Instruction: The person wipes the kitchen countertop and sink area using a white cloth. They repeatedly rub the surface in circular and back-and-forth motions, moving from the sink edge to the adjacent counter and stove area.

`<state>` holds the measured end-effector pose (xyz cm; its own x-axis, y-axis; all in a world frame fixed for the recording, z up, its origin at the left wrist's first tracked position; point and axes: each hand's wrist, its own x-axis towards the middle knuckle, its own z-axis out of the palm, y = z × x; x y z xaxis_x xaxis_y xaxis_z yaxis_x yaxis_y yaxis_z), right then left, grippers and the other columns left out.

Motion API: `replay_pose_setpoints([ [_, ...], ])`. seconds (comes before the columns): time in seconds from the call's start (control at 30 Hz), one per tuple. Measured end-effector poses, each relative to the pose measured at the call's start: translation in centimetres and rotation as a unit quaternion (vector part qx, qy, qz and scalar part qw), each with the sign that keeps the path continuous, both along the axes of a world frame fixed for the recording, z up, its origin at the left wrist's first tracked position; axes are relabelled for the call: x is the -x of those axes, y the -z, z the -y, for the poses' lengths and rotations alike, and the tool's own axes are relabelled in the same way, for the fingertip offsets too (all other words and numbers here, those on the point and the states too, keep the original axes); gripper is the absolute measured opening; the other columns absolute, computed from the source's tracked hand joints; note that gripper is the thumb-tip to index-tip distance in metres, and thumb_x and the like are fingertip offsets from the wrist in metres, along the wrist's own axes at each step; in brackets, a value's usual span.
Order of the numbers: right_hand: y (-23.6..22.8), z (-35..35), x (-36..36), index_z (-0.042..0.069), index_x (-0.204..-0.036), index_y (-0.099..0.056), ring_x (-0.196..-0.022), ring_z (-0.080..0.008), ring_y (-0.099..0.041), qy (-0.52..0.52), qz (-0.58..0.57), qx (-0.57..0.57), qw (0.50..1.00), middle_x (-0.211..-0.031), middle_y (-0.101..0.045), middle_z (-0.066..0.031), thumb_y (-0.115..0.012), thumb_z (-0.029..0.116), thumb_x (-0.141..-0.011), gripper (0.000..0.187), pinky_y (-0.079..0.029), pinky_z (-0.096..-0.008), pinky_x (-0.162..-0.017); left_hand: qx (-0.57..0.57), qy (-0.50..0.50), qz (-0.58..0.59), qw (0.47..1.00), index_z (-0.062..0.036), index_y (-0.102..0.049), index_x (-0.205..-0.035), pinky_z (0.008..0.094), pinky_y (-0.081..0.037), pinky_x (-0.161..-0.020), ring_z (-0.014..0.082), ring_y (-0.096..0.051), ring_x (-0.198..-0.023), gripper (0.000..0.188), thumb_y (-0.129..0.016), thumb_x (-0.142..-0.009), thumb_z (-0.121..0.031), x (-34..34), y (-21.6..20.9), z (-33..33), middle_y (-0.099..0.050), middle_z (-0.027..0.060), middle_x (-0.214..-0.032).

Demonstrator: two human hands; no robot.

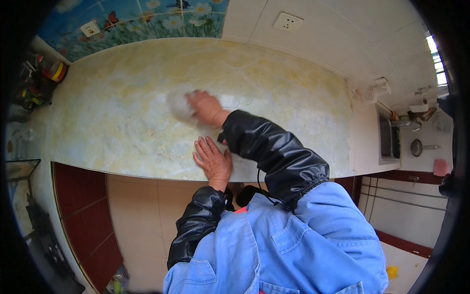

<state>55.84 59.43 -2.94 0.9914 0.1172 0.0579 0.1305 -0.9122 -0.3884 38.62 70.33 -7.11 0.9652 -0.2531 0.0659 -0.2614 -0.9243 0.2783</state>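
Note:
My right hand [208, 109] is out over the middle of the marbled yellow-green countertop [117, 117], its fingers curled on a pale cloth [179, 105]. The cloth and fingertips are smeared by motion, so the cloth's outline is unclear. Close to the counter's front edge, my left hand [215, 160] lies flat on the surface with its fingers stretched out, holding nothing. Black sleeve covers come down to both wrists.
Bottles and jars [54, 71] crowd the far left end. A sink [387, 134] is set in at the right, with a ladle [417, 148] and a pink cloth [441, 167] beyond it. Wall sockets [288, 21] sit above the back edge. Dark red cabinet doors [83, 215] are below.

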Motion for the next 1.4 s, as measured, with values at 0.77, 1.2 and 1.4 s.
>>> replay_pose_setpoints([
  [0.77, 0.5, 5.6, 18.5, 0.011, -0.139, -0.051, -0.111, -0.0364, -0.059, 0.058, -0.032, -0.047, 0.997, -0.122, -0.06, -0.0175, -0.079, 0.012, -0.066, 0.079, -0.051, -0.0495, -0.088, -0.111, -0.114, 0.066, 0.985, -0.0021, -0.035, -0.154, 0.0525, -0.02, -0.119, 0.0373, -0.027, -0.149, 0.071, -0.058, -0.097, -0.037, -4.4, 2.0, -9.5, -0.035, 0.0159, -0.161],
  [1.2, 2.6, 27.1, 38.0, 0.018, -0.144, -0.051, -0.119, -0.0366, -0.057, 0.432, 0.022, -0.011, 0.901, -0.127, -0.059, -0.0146, -0.077, 0.017, -0.072, 0.076, -0.051, -0.0452, -0.098, -0.126, -0.1, 0.078, 0.984, -0.0051, -0.037, -0.154, 0.0513, -0.022, -0.119, 0.0355, -0.028, -0.149, 0.067, -0.053, -0.1, -0.041, -4.6, 2.3, -10.1, -0.036, 0.0146, -0.16],
  [1.4, 2.7, 28.6, 41.5, 0.015, -0.146, -0.047, -0.117, -0.04, -0.057, 0.568, -0.015, 0.066, 0.82, -0.123, -0.058, -0.0175, -0.075, 0.02, -0.077, 0.075, -0.054, -0.0499, -0.09, -0.121, -0.096, 0.108, 0.982, -0.0064, -0.039, -0.153, 0.0516, -0.025, -0.118, 0.0354, -0.032, -0.147, 0.065, -0.052, -0.101, -0.043, -4.7, 2.9, -10.5, -0.039, 0.0146, -0.158],
])
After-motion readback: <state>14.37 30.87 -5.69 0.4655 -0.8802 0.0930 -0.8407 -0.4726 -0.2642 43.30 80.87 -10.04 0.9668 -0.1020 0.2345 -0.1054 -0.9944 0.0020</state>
